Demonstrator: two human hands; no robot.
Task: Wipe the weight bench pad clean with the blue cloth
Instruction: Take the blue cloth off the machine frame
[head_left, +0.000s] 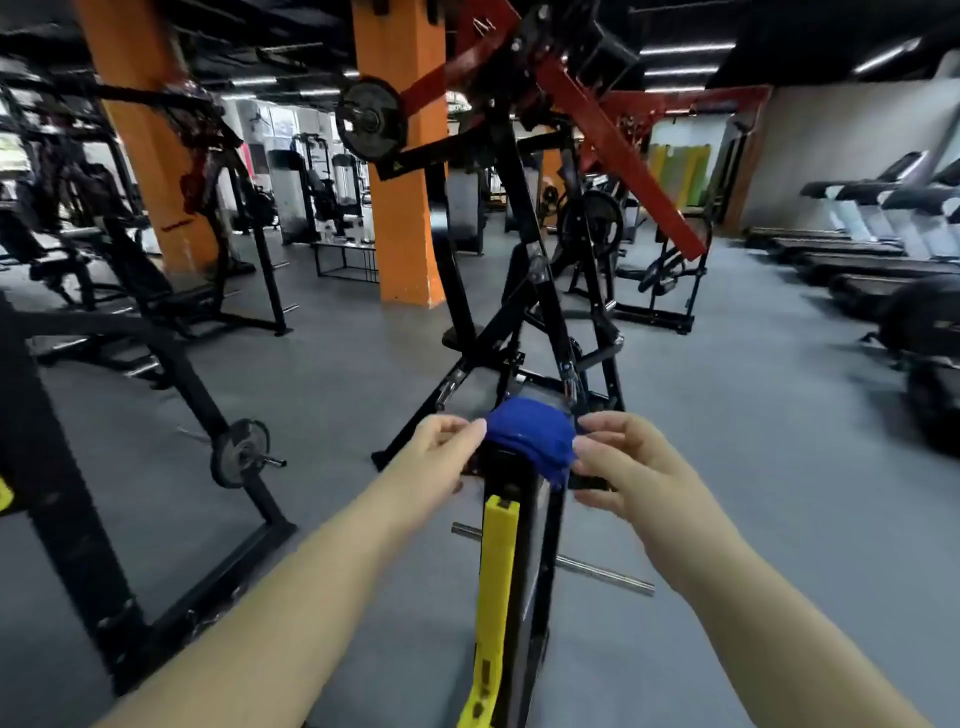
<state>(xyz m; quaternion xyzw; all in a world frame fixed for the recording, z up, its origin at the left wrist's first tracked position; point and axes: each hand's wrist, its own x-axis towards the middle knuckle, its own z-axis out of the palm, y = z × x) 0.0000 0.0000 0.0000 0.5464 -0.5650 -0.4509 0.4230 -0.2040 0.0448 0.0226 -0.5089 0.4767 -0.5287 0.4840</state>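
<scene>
Just past the top end of the yellow bar (496, 571), the left hand (441, 447) and right hand (623, 462) are holding the bunched blue cloth (530, 436) between them, each pinching one edge with curled fingers. Farther beyond the bar a black machine (524, 218) is standing, with an orange pillar (400, 218) behind it.

Dim gym: dark ceiling (260, 31), strip lights (685, 49) overhead, daylight glare at far windows (280, 124). Floor (337, 395) evenly lit, shadows soft. Everything slightly soft; motion blur worst on treadmills (883, 218) and left edge, cloth (530, 441) smeared. Wide-angle bending at borders.
</scene>
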